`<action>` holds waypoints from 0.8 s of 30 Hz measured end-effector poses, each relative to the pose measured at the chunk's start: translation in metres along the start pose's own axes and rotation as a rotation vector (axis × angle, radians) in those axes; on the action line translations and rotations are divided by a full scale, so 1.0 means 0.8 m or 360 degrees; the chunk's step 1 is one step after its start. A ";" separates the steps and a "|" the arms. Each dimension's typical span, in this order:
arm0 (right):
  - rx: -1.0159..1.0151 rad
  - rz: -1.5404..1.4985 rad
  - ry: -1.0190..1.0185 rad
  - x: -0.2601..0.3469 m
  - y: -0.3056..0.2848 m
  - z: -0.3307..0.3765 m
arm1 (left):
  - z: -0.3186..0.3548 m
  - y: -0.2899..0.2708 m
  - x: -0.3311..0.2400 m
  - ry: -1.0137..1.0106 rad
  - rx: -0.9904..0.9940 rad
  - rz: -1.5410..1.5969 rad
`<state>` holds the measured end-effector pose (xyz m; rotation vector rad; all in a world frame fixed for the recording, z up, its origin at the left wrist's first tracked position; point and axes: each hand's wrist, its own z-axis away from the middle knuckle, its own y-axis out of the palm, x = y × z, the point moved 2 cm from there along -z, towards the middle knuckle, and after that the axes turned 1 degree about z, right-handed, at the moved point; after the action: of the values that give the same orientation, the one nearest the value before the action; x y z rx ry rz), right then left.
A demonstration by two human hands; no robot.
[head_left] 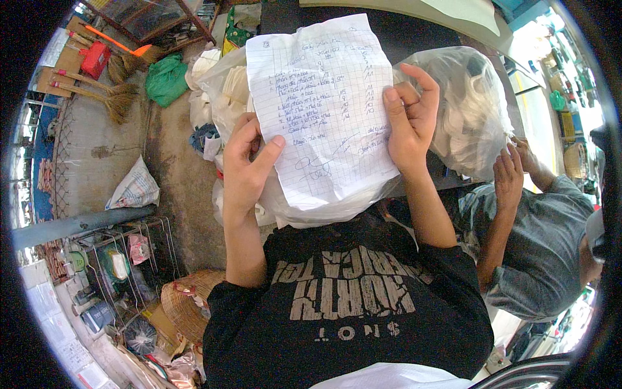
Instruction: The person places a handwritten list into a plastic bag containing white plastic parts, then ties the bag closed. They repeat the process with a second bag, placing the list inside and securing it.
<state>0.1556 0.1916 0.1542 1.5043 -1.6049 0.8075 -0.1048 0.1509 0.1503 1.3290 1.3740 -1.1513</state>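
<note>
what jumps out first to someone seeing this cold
A creased sheet of squared paper with handwriting fills the upper middle, held up by the left hand at its lower left edge and the right hand at its right edge. Behind it on the right bulges a clear plastic bag, touched by another person's hand.

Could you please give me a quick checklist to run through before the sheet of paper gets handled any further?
1. Left hand grips the sheet of paper at its left edge, thumb on the front: ok.
2. Right hand pinches the right edge: ok.
3. Sheet held flat enough to see: ok, though creased.
4. Lower edge clear of the clear plastic bag behind it: not ok, they overlap.
5. Another person's hand kept away from the sheet: ok, it rests on the big plastic bag to the right.
6. Sheet free of tears: cannot tell.
</note>
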 end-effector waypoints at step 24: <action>-0.0587 -0.0262 0.0354 -0.026 -0.151 -0.002 | 0.033 -0.077 -0.015 0.0339 -0.0645 -0.1345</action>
<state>0.2760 0.1913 0.1294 1.2177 -1.3576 0.5310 -0.1664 0.1228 0.1602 0.5755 2.2969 -1.1631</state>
